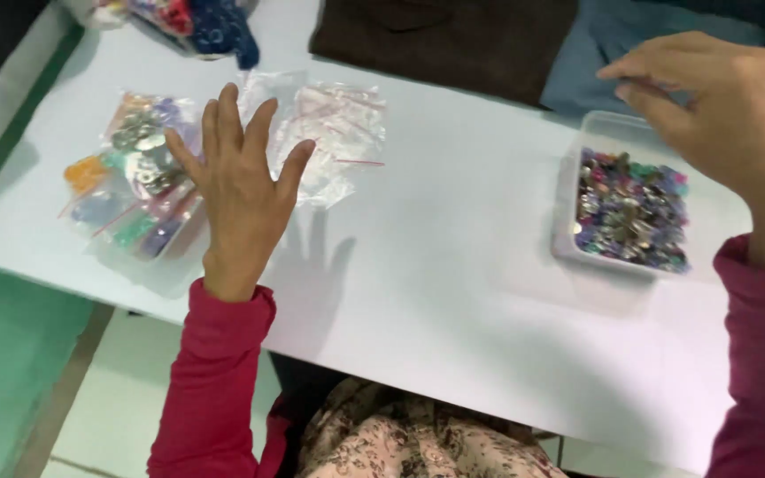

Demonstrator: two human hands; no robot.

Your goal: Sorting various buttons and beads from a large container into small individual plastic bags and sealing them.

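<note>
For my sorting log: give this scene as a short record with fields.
Surface: white table
Left hand: open, fingers spread, raised over the table, holding nothing
Right hand: fingers pinched together above the clear box
Box contents: mixed coloured small pieces
Left side: bags of sorted pieces
Centre: empty clear zip bags

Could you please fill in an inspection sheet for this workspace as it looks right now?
Surface: white table, bare in the middle.
Job's things: clear tray of mixed beads at the right; filled bead bags at the left; empty zip bags beside them.
Clutter: brown cloth and blue cloth at the far edge; a bag of coloured items at the far left corner.
Hands: left hand open, fingers spread, above the table by the bags; right hand above the tray, fingers curled, whether it holds anything cannot be told.
Cables: nothing seen.
Surroundings: green floor with pale tiles; floral garment on the lap.
</note>
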